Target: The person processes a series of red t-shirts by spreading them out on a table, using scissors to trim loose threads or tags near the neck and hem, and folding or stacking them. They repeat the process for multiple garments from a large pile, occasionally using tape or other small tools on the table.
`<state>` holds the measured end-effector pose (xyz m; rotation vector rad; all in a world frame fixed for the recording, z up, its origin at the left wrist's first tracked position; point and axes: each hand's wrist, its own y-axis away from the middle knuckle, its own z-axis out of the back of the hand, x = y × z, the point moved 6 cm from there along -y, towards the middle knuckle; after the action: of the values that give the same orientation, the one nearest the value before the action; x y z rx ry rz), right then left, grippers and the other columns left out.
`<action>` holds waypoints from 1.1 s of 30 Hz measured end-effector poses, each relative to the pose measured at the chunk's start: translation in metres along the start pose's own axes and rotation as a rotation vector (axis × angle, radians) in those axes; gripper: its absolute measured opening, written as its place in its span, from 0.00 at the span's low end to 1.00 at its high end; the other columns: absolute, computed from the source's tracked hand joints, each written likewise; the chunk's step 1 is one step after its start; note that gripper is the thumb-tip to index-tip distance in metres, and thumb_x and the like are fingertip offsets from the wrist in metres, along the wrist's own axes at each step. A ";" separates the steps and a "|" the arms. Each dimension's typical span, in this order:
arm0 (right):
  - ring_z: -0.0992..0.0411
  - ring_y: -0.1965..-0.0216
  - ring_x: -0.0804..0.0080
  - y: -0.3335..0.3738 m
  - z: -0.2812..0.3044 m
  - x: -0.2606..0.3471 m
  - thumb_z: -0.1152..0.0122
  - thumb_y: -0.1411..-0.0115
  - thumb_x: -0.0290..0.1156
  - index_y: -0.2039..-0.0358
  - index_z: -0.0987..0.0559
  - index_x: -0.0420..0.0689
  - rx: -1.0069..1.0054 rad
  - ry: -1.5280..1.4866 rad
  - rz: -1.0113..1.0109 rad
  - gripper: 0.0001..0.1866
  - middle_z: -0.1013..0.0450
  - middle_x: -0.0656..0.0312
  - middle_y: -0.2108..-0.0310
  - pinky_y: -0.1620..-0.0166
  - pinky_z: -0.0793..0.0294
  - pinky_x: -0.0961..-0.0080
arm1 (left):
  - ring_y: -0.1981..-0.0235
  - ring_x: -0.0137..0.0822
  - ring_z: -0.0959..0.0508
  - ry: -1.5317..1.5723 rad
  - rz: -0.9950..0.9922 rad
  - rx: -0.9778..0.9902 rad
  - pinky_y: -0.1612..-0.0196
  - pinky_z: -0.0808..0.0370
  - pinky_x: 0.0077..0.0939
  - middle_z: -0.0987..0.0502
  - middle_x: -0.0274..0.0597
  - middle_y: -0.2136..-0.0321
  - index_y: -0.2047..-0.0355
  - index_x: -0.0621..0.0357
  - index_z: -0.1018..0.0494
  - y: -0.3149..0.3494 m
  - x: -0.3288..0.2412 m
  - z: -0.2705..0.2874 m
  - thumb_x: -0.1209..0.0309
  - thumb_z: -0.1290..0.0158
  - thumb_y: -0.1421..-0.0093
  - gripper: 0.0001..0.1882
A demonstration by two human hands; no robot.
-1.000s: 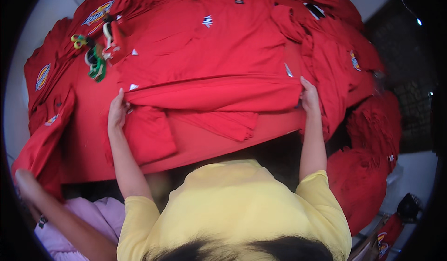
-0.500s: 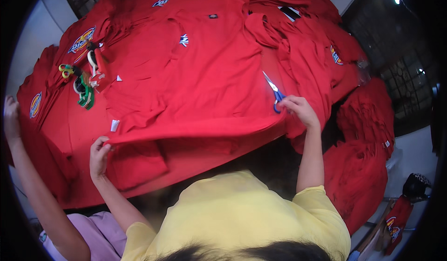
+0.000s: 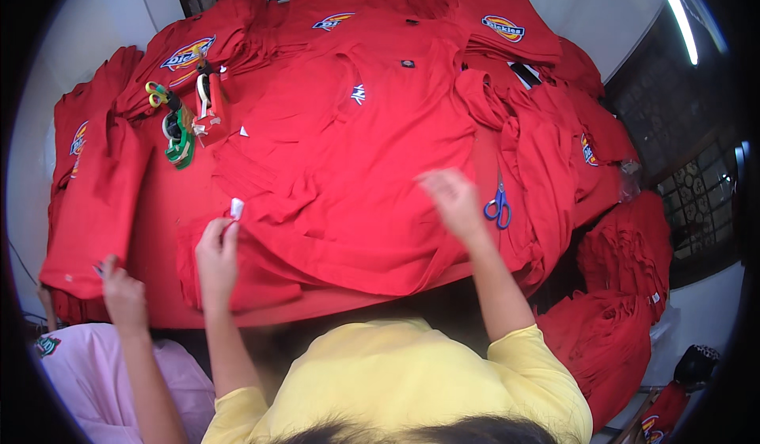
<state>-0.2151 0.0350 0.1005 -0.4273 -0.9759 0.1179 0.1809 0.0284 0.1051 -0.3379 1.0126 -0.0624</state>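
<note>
A red sleeved shirt (image 3: 380, 198) lies spread over the table in front of me, its hem rumpled toward my body. My left hand (image 3: 216, 258) pinches the shirt's edge beside a small white label (image 3: 237, 209). Over the right half of the cloth hovers my right hand (image 3: 455, 202), slightly blurred, its fingers loosely stretched with nothing in them. Blue-handled scissors (image 3: 499, 208) lie just right of that hand, on red fabric.
At the left, a person in lilac (image 3: 111, 381) handles a folded red shirt (image 3: 95, 222). Green (image 3: 180, 139) and red (image 3: 209, 111) tape dispensers stand near yellow-handled scissors (image 3: 158, 95). Red shirt piles (image 3: 507, 12) line the far side; more stacks (image 3: 602, 349) are at right.
My right hand has let go of the hem and moved left over the shirt. The lifted hem has dropped. My left hand has shifted to the label. The other person's hand has come nearer.
</note>
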 end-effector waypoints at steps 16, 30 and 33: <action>0.24 0.62 0.71 0.068 -0.015 0.041 0.45 0.38 0.31 0.55 0.23 0.36 0.904 -0.931 -0.484 0.15 0.23 0.56 0.61 0.60 0.24 0.77 | 0.73 0.29 0.22 0.390 -0.160 0.203 0.66 0.28 0.19 0.22 0.41 0.76 0.72 0.63 0.25 0.081 -0.079 0.090 0.75 0.40 0.51 0.06; 0.30 0.61 0.48 0.157 0.081 -0.089 0.39 0.47 0.27 0.64 0.24 0.41 0.800 0.502 -0.252 0.10 0.30 0.49 0.67 0.57 0.30 0.58 | 0.65 0.47 0.21 -0.730 0.533 0.800 0.59 0.24 0.40 0.21 0.48 0.70 0.69 0.44 0.18 0.279 0.084 0.019 0.69 0.44 0.51 0.09; 0.29 0.61 0.49 0.142 0.080 -0.065 0.40 0.46 0.30 0.67 0.22 0.40 1.006 0.425 -0.197 0.08 0.30 0.50 0.67 0.57 0.30 0.59 | 0.63 0.49 0.23 -0.840 0.508 0.683 0.60 0.25 0.41 0.24 0.46 0.66 0.69 0.54 0.21 0.264 0.045 -0.007 0.65 0.40 0.52 0.10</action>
<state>-0.3041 0.1697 0.0317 0.5526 -0.4387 0.3040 0.1717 0.2669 -0.0161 0.5009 0.1772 0.1820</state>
